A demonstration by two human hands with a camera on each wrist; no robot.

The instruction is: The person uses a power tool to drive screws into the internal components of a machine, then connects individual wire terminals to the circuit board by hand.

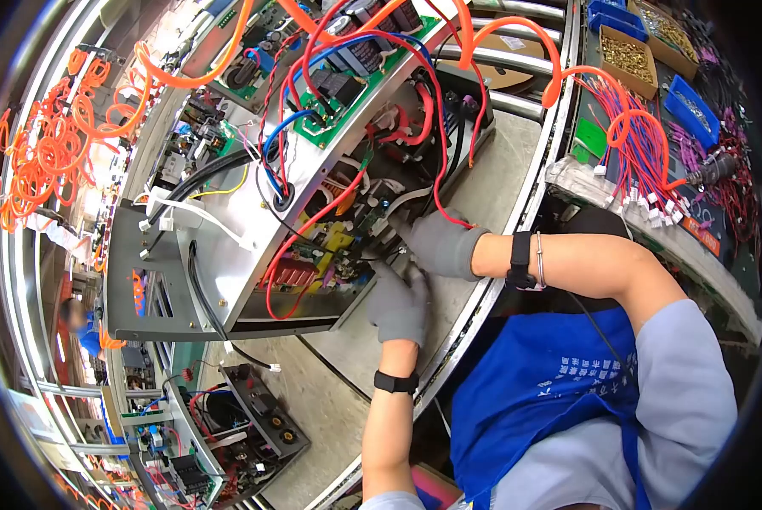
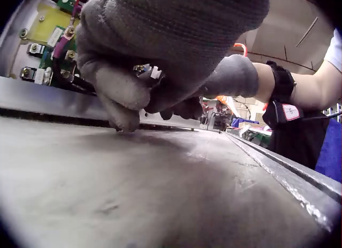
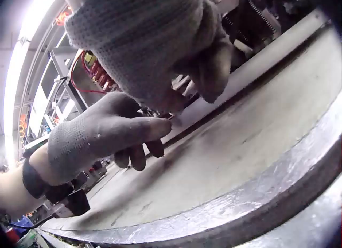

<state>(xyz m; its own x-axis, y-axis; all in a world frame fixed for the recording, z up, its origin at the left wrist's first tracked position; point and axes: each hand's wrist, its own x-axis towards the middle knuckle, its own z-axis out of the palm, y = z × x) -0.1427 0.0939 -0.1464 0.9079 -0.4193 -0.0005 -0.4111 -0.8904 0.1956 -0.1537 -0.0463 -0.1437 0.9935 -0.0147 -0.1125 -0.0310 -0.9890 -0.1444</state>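
A large metal chassis [image 1: 253,293] with its side open shows circuit boards, wires and yellow-wrapped parts inside. My gloved left hand [image 1: 398,304] reaches to its lower edge, fingers bent inward at the boards. Close beside it, my gloved right hand [image 1: 445,245] has its fingertips among dark cables inside the opening. In the right wrist view, the right hand [image 3: 155,50] overlaps the left hand [image 3: 101,130], whose thumb points toward it. Small pale and metallic parts show between the fingers; I cannot tell whether either hand grips one.
Red and blue wires [image 1: 440,110] loop over the chassis top. A coiled orange hose [image 1: 560,72] hangs across. At right stand a blue bin [image 1: 691,110], a box of brass parts [image 1: 628,61] and a wire bundle [image 1: 623,127]. Another opened unit [image 1: 253,416] sits at lower left.
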